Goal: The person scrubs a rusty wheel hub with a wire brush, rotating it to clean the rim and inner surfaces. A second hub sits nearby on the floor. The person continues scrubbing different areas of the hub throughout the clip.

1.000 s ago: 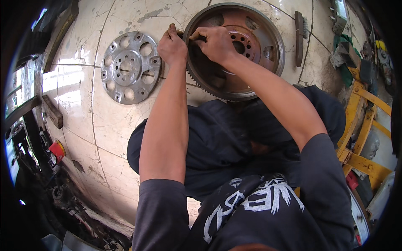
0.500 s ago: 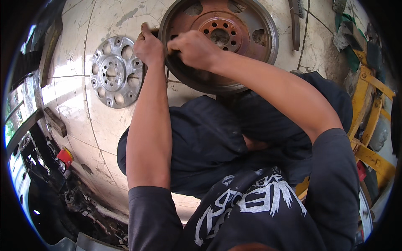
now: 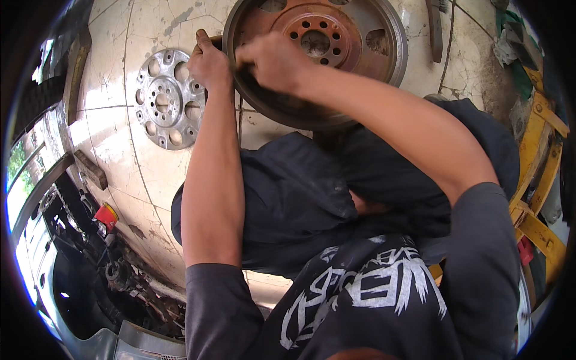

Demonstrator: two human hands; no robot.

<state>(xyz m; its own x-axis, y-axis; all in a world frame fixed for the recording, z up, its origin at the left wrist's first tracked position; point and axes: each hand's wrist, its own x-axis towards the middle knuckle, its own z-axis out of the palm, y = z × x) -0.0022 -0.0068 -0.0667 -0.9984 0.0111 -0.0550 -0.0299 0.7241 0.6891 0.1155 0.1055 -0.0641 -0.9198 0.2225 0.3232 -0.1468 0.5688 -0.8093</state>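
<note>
A large rusty flywheel (image 3: 354, 51) with a reddish-brown hub and a ring of bolt holes leans in front of my knees. My left hand (image 3: 210, 63) is closed at its left rim, thumb pointing up. Across the inner face, near that same rim, is my right hand (image 3: 273, 63), smeared by motion. Its fingers look curled, and whatever they hold cannot be made out. To the left of my left hand, a silver round metal plate (image 3: 157, 87) with large and small holes lies on the tiles; its right edge is partly behind my left hand and forearm.
A brush with a long dark handle (image 3: 436, 36) lies beyond the flywheel at the right. A yellow metal frame (image 3: 531, 156) stands along the right side. On the left are a wooden block (image 3: 90, 170), a red-and-yellow object (image 3: 107, 217) and dark vehicle parts (image 3: 114, 273).
My right hand has shifted slightly up and left over the flywheel's face and is more blurred. My left hand stays at the rim. The whole view has moved a little.
</note>
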